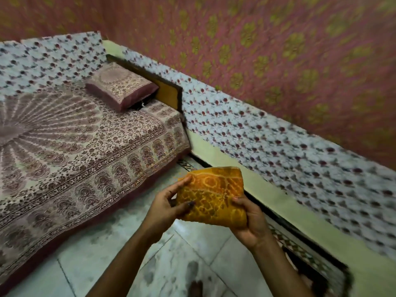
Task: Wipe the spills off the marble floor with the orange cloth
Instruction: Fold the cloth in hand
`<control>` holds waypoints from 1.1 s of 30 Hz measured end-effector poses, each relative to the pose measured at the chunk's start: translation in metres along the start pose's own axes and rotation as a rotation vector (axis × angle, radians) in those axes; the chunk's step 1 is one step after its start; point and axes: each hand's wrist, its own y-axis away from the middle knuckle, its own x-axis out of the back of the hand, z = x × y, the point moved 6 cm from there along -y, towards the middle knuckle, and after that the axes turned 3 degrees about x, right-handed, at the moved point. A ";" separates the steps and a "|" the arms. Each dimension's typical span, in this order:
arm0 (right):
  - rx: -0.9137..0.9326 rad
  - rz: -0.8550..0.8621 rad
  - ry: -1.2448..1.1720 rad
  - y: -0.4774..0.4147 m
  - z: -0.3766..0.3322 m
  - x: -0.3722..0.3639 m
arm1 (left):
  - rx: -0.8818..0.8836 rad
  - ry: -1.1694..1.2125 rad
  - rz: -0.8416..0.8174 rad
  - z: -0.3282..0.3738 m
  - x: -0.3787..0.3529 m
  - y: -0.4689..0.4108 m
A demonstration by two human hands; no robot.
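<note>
Orange cloth [211, 196], folded, held above the marble floor [120, 249].
Left hand [169, 205] and right hand [249, 219] both grip it (dark floor patches unwiped); risk: the bundled folds could smear the spill.

One orange cloth [212, 198] — two hands: left hand [169, 209], right hand [251, 221] — one pillow [121, 86].

I'm in a bedroom at home: a bed [75, 146] under a printed cover fills the left of the frame, a pillow [120, 86] lies on it, a pink flowered wall [278, 50] runs across the top, and a marble floor [182, 254] lies below.
</note>
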 end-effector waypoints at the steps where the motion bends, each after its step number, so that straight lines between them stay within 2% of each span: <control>1: -0.002 0.030 -0.021 0.017 0.006 0.005 | 0.012 -0.012 -0.028 -0.004 -0.004 0.010; 11: 0.159 0.279 -0.146 0.200 0.073 0.027 | 0.128 -0.043 -0.329 -0.034 -0.033 0.145; 16: 0.332 0.369 -0.202 0.272 0.120 0.018 | 0.146 -0.077 -0.519 -0.042 -0.030 0.199; 27: 0.517 0.649 -0.441 0.393 0.320 -0.031 | 0.195 -0.237 -0.880 -0.084 0.051 0.333; 33: 0.654 0.765 -0.592 0.477 0.395 -0.057 | 0.206 -0.303 -1.119 -0.096 0.044 0.418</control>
